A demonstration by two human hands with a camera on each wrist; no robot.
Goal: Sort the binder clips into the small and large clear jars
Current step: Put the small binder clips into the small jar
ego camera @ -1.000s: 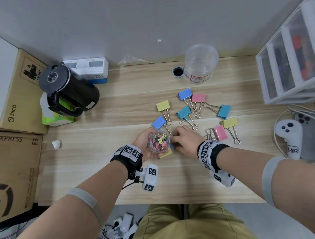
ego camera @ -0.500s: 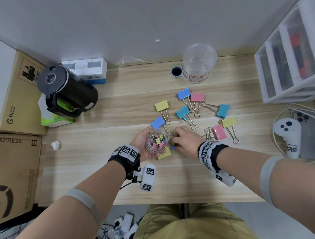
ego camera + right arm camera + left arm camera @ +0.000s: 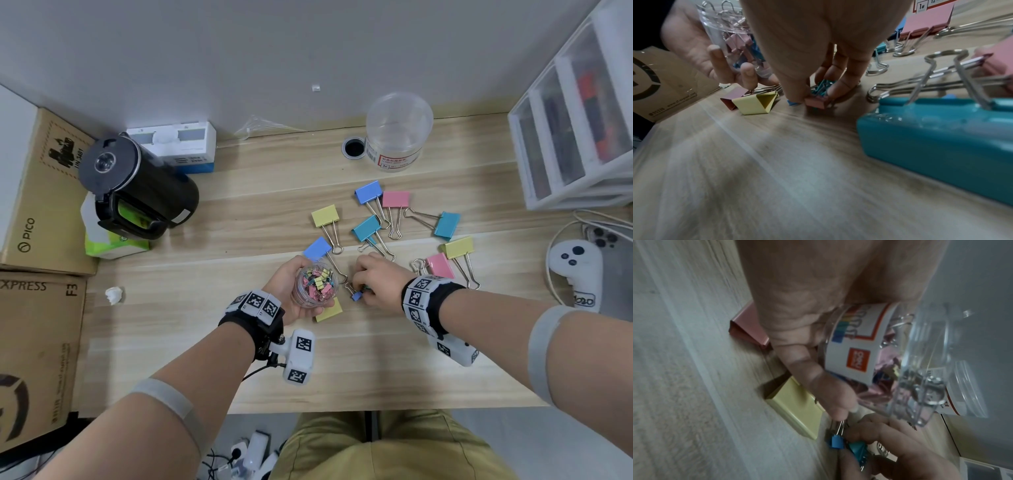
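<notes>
My left hand [image 3: 291, 291] grips the small clear jar [image 3: 315, 287], which is nearly full of small coloured binder clips and tilts just above the desk [image 3: 205, 325]. Right beside it my right hand [image 3: 373, 286] pinches a bunch of small clips [image 3: 818, 95] against the wood; a small blue clip [image 3: 357, 296] sticks out by its thumb. The jar [image 3: 890, 363] and the small blue clip [image 3: 836, 441] also show in the left wrist view. The large clear jar [image 3: 397, 133] stands empty at the back. Several large clips [image 3: 368, 228] lie spread between the hands and that jar.
A large yellow clip [image 3: 329, 310] lies under the left hand. A black kettle [image 3: 137, 188] and cardboard boxes [image 3: 37, 192] stand at the left. White drawers [image 3: 582, 120], a white controller [image 3: 577, 274] and a phone sit at the right. A paper scrap [image 3: 113, 294] lies left.
The right hand has drawn the small clips a little toward me, and a small blue clip now shows at its thumb. The left hand still holds the jar in the same spot.
</notes>
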